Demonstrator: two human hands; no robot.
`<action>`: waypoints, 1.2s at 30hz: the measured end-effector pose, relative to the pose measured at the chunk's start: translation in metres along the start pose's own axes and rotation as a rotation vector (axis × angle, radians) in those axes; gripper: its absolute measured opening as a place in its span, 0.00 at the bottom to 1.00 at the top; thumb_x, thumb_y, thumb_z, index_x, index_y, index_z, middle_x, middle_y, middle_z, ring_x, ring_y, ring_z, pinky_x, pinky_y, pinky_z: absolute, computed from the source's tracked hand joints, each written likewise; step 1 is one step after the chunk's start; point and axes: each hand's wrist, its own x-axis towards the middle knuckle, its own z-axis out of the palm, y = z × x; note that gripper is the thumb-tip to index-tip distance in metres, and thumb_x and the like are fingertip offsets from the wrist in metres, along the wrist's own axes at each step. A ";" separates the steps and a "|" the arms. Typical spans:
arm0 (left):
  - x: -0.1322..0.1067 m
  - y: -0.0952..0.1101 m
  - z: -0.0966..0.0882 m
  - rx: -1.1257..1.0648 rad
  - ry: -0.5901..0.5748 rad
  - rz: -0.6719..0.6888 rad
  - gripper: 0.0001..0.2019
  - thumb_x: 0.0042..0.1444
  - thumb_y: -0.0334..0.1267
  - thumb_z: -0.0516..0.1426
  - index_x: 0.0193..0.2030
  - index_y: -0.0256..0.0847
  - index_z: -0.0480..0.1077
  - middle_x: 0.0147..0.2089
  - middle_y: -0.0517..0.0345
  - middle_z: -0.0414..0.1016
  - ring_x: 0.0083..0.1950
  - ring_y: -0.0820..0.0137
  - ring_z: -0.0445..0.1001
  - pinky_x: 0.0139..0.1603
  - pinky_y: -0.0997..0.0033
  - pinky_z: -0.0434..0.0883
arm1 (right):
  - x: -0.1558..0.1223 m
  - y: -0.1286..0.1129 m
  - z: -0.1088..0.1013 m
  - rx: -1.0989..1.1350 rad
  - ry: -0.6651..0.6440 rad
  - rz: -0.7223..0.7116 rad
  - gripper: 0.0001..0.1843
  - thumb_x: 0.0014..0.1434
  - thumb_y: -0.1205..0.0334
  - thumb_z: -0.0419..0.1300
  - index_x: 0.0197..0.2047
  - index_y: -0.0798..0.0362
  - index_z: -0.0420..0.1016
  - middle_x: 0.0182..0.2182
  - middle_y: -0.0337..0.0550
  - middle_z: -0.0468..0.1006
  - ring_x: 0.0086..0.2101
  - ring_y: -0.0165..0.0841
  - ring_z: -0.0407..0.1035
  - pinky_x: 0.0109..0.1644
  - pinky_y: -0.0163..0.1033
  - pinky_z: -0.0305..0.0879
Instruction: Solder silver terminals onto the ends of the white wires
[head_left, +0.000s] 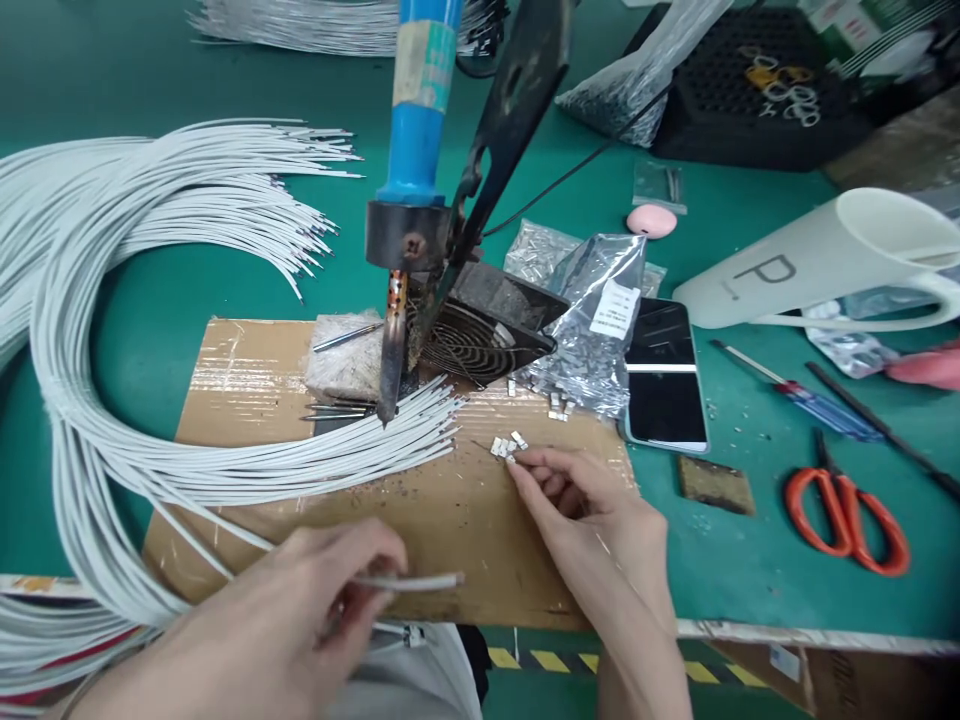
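My left hand [322, 590] pinches a white wire [427, 582], whose end sticks out to the right above the front edge of the cardboard. My right hand [585, 510] reaches to a small pile of silvery metal pieces [502, 447] on the cardboard sheet [420, 530]. Its thumb and index finger close on one small piece at the pile's edge. A thick bundle of white wires [300, 465] lies across the cardboard, ends pointing right. Above those ends hangs a blue-handled soldering iron [417, 140] in a black stand, tip down.
A black fan [480, 350] stands behind the iron. To the right are a bag of small parts [592, 340], a phone [664, 380], orange-handled scissors [847, 510], a screwdriver [810, 400] and a tilted white mug [817, 260]. More white wires [225, 200] lie back left.
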 end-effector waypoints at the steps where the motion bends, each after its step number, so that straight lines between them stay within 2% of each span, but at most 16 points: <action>1: 0.003 0.004 0.000 -0.100 -0.072 -0.029 0.10 0.62 0.30 0.58 0.48 0.48 0.74 0.36 0.58 0.78 0.33 0.67 0.75 0.27 0.76 0.67 | 0.000 -0.001 0.000 -0.003 -0.005 -0.011 0.10 0.63 0.54 0.66 0.36 0.51 0.83 0.26 0.38 0.77 0.22 0.28 0.65 0.24 0.35 0.64; 2: 0.008 0.006 0.002 -0.216 -0.131 -0.055 0.07 0.64 0.33 0.58 0.47 0.47 0.74 0.36 0.58 0.78 0.33 0.67 0.74 0.27 0.76 0.66 | 0.000 -0.001 0.000 -0.011 -0.006 -0.029 0.10 0.63 0.54 0.65 0.37 0.51 0.83 0.27 0.38 0.77 0.22 0.29 0.65 0.26 0.35 0.64; 3: 0.013 0.007 0.004 -0.340 -0.143 -0.096 0.04 0.65 0.35 0.58 0.44 0.45 0.74 0.33 0.58 0.76 0.32 0.69 0.72 0.28 0.75 0.64 | -0.002 -0.002 0.000 -0.024 0.001 -0.055 0.10 0.64 0.54 0.65 0.37 0.51 0.83 0.27 0.38 0.77 0.23 0.29 0.66 0.27 0.36 0.65; 4: 0.020 0.007 0.007 -0.464 -0.129 -0.143 0.05 0.67 0.38 0.57 0.40 0.43 0.73 0.29 0.60 0.73 0.29 0.71 0.68 0.27 0.75 0.62 | -0.003 -0.002 0.000 -0.042 0.016 -0.085 0.10 0.65 0.54 0.64 0.38 0.50 0.83 0.28 0.38 0.77 0.24 0.30 0.67 0.28 0.37 0.66; 7: 0.036 0.000 0.015 -0.815 0.051 -0.269 0.12 0.65 0.46 0.61 0.36 0.41 0.70 0.27 0.65 0.65 0.24 0.76 0.55 0.23 0.75 0.52 | -0.011 0.000 0.002 -0.087 0.073 -0.139 0.09 0.68 0.55 0.63 0.41 0.49 0.83 0.29 0.39 0.78 0.26 0.31 0.69 0.33 0.38 0.68; 9: 0.042 -0.005 0.017 -0.978 0.153 -0.321 0.15 0.61 0.51 0.64 0.37 0.41 0.69 0.27 0.68 0.61 0.22 0.78 0.47 0.22 0.75 0.44 | -0.016 0.000 0.005 -0.048 0.112 -0.068 0.08 0.67 0.55 0.64 0.41 0.49 0.83 0.31 0.40 0.81 0.27 0.32 0.72 0.34 0.38 0.71; 11: 0.043 -0.008 0.015 -1.052 0.201 -0.343 0.17 0.59 0.52 0.66 0.37 0.41 0.70 0.27 0.68 0.60 0.22 0.79 0.45 0.22 0.74 0.42 | -0.020 -0.005 0.009 0.087 0.151 0.057 0.08 0.65 0.55 0.67 0.42 0.50 0.83 0.33 0.42 0.84 0.28 0.33 0.76 0.34 0.37 0.74; 13: 0.043 -0.007 0.012 -1.074 0.217 -0.341 0.17 0.57 0.52 0.68 0.36 0.41 0.71 0.26 0.68 0.60 0.22 0.78 0.45 0.22 0.75 0.42 | -0.022 -0.015 0.014 0.266 0.175 0.141 0.08 0.62 0.56 0.70 0.41 0.51 0.83 0.32 0.42 0.85 0.27 0.33 0.78 0.32 0.36 0.76; 15: 0.042 -0.005 0.010 -1.089 0.225 -0.336 0.17 0.57 0.51 0.68 0.35 0.40 0.71 0.26 0.68 0.60 0.23 0.78 0.45 0.22 0.75 0.43 | -0.022 -0.029 0.016 0.410 0.135 0.142 0.06 0.61 0.59 0.70 0.40 0.52 0.84 0.32 0.42 0.84 0.26 0.31 0.76 0.30 0.34 0.76; 17: 0.041 -0.003 0.009 -1.103 0.228 -0.326 0.17 0.57 0.50 0.69 0.35 0.40 0.71 0.26 0.68 0.60 0.23 0.78 0.45 0.21 0.75 0.42 | -0.021 -0.043 0.018 0.504 0.040 0.115 0.03 0.62 0.62 0.69 0.38 0.51 0.84 0.29 0.40 0.81 0.24 0.29 0.73 0.27 0.31 0.74; 21: 0.040 -0.003 0.011 -1.134 0.222 -0.302 0.15 0.59 0.48 0.68 0.35 0.40 0.72 0.25 0.68 0.59 0.23 0.78 0.45 0.21 0.76 0.42 | -0.022 -0.062 0.022 0.642 -0.179 0.135 0.04 0.63 0.63 0.68 0.35 0.49 0.84 0.24 0.36 0.76 0.23 0.26 0.70 0.25 0.28 0.69; 24: 0.038 -0.005 0.013 -1.135 0.213 -0.275 0.15 0.61 0.48 0.67 0.35 0.40 0.72 0.25 0.68 0.61 0.23 0.79 0.46 0.21 0.77 0.44 | -0.024 -0.070 0.025 0.732 -0.255 0.220 0.04 0.61 0.63 0.69 0.37 0.47 0.87 0.26 0.36 0.77 0.23 0.25 0.68 0.25 0.29 0.66; 28: 0.036 -0.006 0.015 -1.089 0.209 -0.229 0.13 0.64 0.47 0.65 0.36 0.40 0.71 0.25 0.68 0.64 0.21 0.80 0.47 0.21 0.77 0.46 | -0.024 -0.076 0.027 0.837 -0.293 0.275 0.05 0.60 0.63 0.69 0.34 0.47 0.88 0.27 0.37 0.77 0.23 0.25 0.66 0.25 0.30 0.62; 36: 0.038 0.003 0.018 -0.818 0.357 -0.208 0.11 0.58 0.38 0.66 0.30 0.38 0.70 0.24 0.64 0.70 0.25 0.77 0.63 0.27 0.78 0.60 | -0.024 -0.077 0.023 0.942 -0.349 0.419 0.02 0.57 0.60 0.72 0.34 0.46 0.89 0.25 0.37 0.74 0.22 0.25 0.65 0.24 0.30 0.60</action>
